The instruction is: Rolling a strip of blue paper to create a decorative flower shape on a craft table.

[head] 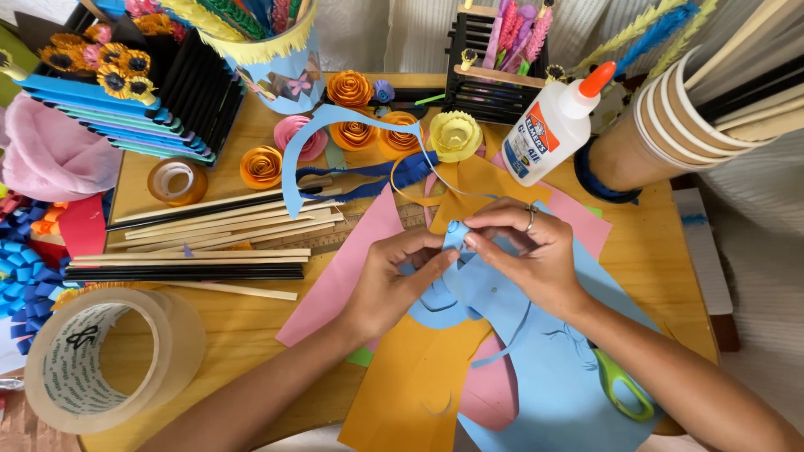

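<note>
Pinching one light-blue paper strip [455,235] from both sides: left hand [394,280] and right hand [528,251] meet fingertip to fingertip at its coiled end, thumbs and forefingers closed on it, looks like a roll being kept tight. My read: both hands stay close so the coil can't spring open.

Landmark = that coil.
- The strip's free tail runs up and left from it in a long loop toward the orange paper roses [352,109], likely left loose to feed in.
- Directly under the coil: blue paper sheet [561,377], overlapping pink sheet [343,268] to its left and orange sheet [410,385] below-left; stacked flat on the wooden counter [662,259] as a work pad.
- Glue bottle [553,125]: above-right of the coil, white, orange cap, lying tilted, label with a blue and orange panel facing up.
- Green-handled scissors [620,387]: below-right, partly under the right forearm, within reach.
- Large clear tape roll [105,360]: far lower-left, printed inner core; smaller amber tape roll [176,180] upper-left.
- Thin sticks [209,243], pale and black: left, lying bundled parallel.
- Yellow paper rose [455,134] straight above.
</note>
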